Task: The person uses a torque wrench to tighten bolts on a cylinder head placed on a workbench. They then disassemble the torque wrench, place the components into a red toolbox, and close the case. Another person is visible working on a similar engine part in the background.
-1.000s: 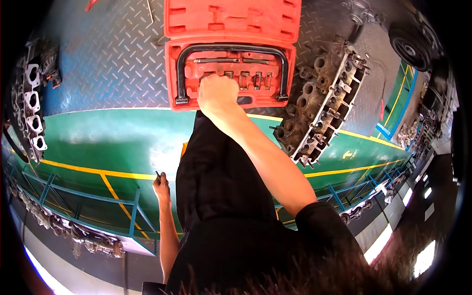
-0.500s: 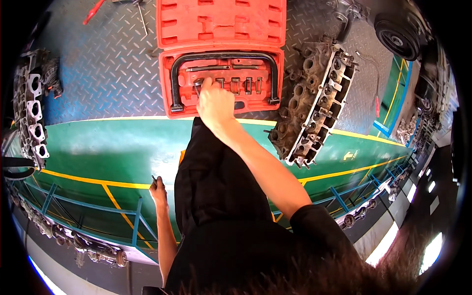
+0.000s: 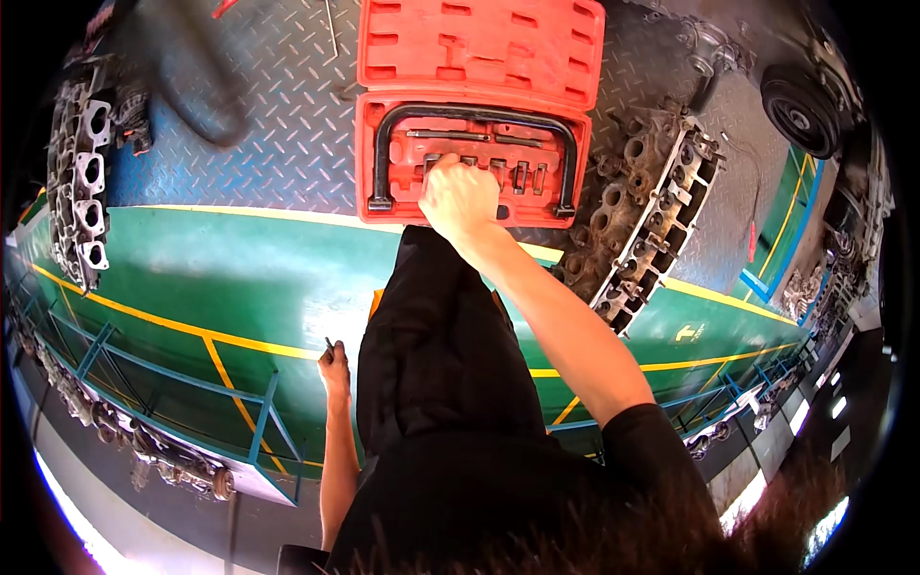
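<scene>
An open red tool case [image 3: 368, 158] lies ahead of me, with a black C-shaped clamp frame [image 3: 479, 110] set in its tray. Two slim metal rods [image 3: 446, 136] lie inside that frame, above a row of small metal adapters [image 3: 520, 177]. My right hand [image 3: 462, 199] is closed over the left end of the row, back of the hand up. What its fingertips grip, if anything, is hidden. Low on my left side, away from the case, my left hand [image 3: 334, 372] is closed on a small dark rod-like piece [image 3: 329, 343] that pokes up past the fingers.
A greasy cylinder head [image 3: 661, 216] lies right of the case on the tread-plate surface [image 3: 287, 115]. Another cylinder head [image 3: 89, 172] is at far left. A black wheel [image 3: 800, 113] stands far right. A blurred dark shape [image 3: 206, 96] crosses the upper left. Blue railings [image 3: 172, 374] run behind.
The whole view has shifted, so the case appears farther right. My right hand has curled over the adapters, and a round dark piece by its fingers is now hidden. The blurred shape has appeared.
</scene>
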The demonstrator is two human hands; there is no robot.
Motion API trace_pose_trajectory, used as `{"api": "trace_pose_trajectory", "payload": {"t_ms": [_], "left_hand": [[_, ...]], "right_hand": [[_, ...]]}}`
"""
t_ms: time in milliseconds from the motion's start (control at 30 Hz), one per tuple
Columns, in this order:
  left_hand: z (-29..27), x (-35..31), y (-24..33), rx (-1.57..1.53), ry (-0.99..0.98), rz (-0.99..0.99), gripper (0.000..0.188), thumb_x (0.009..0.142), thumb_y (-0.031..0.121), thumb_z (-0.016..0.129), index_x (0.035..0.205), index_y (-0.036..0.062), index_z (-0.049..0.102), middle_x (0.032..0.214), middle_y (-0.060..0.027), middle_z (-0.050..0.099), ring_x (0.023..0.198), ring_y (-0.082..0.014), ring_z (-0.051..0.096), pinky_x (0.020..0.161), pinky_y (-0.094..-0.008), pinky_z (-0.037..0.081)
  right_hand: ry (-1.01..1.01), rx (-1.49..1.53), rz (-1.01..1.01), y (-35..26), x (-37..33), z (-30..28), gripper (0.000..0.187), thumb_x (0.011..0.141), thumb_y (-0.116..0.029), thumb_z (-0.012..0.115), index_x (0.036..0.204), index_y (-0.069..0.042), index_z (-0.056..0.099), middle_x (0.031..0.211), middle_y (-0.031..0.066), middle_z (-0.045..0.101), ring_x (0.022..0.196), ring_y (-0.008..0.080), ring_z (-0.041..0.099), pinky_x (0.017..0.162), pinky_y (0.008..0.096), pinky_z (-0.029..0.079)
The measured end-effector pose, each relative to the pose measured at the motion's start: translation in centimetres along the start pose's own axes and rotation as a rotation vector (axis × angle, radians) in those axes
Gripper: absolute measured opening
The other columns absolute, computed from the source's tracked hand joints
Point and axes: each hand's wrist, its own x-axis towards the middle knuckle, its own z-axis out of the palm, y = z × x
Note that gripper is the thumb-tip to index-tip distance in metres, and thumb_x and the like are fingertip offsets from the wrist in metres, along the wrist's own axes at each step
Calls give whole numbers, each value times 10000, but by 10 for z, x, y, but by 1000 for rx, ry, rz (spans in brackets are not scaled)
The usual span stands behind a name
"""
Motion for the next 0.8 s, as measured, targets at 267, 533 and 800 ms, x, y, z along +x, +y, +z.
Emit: {"api": "trace_pose_trajectory", "payload": {"t_ms": [267, 533, 800], "left_hand": [[17, -2, 8, 98, -4, 100, 442, 927, 295, 603, 596, 43, 452, 538, 7, 407, 515, -117, 337, 499, -338, 299], [17, 0, 22, 21, -5, 149, 429, 956, 323, 585, 620, 98, 441, 531, 36, 385, 446, -77, 327, 435, -290, 265], [12, -9, 0, -1, 8, -33, 422, 947, 305, 564, 637, 52, 429, 576, 8, 374, 544, -113, 319, 514, -341, 285]], "right_hand": [[61, 99, 43, 0, -3, -3, 201, 843, -189, 595, 751, -15, 559, 573, 125, 640, 513, 265, 664, 465, 386, 510], [-42, 484, -30, 32, -22, -50, 509, 856, -223, 721, 1281, -91, 475, 987, 164, 617, 881, 379, 628, 772, 483, 506], [-91, 388, -172, 28, -7, -25, 576, 811, -195, 757, 1317, -96, 500, 1138, 186, 562, 1010, 416, 603, 823, 497, 507]]}}
